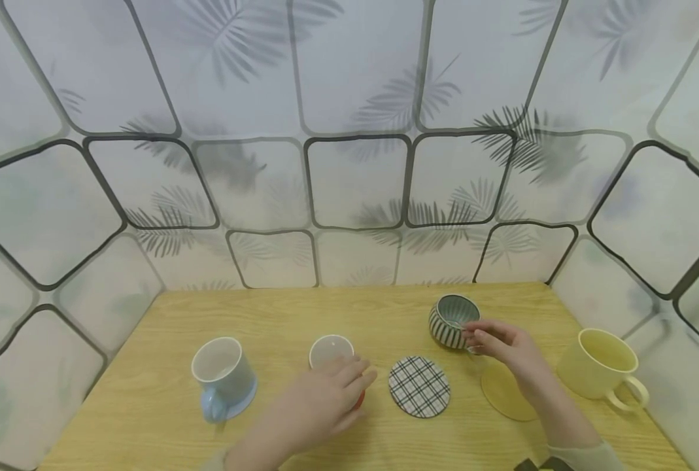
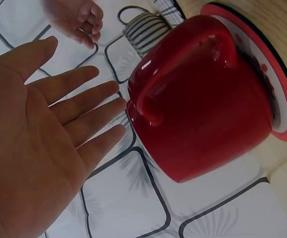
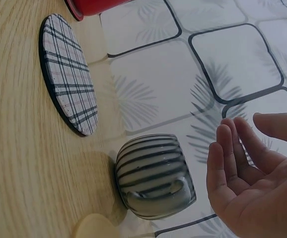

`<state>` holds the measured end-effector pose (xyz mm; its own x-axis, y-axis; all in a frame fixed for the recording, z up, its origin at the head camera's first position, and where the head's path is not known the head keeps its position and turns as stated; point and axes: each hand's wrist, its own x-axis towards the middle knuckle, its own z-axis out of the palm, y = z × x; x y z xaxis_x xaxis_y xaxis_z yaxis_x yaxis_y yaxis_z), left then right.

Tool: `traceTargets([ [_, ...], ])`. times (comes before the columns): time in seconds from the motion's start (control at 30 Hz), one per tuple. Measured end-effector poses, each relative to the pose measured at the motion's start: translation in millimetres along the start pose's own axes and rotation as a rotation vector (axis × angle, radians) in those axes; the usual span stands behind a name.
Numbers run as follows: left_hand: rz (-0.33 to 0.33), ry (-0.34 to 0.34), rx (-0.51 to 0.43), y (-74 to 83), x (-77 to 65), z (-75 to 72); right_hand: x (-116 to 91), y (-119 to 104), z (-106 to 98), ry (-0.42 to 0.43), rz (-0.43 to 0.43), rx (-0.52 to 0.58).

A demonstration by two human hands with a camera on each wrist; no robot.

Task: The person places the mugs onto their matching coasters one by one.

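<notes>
A red mug [image 2: 198,109] with a white inside stands on a red-and-white coaster [image 2: 284,130]. My left hand [image 1: 320,402] hovers close by it, fingers spread and holding nothing; it partly covers the mug in the head view. To the right, a cup with dark vertical stripes [image 1: 445,332] stands on the wood table. Its handle faces my right hand [image 1: 508,347], whose fingers are loosely bent. The right wrist view shows a gap between that hand [image 3: 252,183] and the cup [image 3: 153,168]. A round plaid coaster [image 1: 420,387] lies bare between the two cups.
A white mug with a blue handle [image 1: 222,369] stands on a light-blue coaster [image 1: 246,400] at left. A yellow coaster [image 1: 505,396] lies below my right hand. A yellow mug [image 1: 596,366] stands at the right edge. A patterned curtain [image 1: 355,183] encloses the table.
</notes>
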<state>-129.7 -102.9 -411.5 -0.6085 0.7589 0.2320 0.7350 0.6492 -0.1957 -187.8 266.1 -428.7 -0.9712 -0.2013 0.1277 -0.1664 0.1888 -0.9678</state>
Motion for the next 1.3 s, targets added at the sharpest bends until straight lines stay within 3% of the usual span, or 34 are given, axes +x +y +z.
traceTargets([
  [0.27,0.046,-0.075,0.002,7.1,6.9,5.1,-2.4,3.5,-10.6,0.03,0.026,-0.002],
  [0.7,0.121,-0.076,-0.019,16.8,13.2,16.7,-2.6,14.7,-21.4,0.048,0.04,0.007],
  [1.03,0.137,-0.096,-0.052,21.9,16.0,26.7,-3.2,21.9,-29.1,0.071,0.087,0.017],
  [1.3,0.106,-0.155,-0.151,23.8,18.1,33.9,-4.1,25.7,-33.2,0.079,0.131,0.009],
])
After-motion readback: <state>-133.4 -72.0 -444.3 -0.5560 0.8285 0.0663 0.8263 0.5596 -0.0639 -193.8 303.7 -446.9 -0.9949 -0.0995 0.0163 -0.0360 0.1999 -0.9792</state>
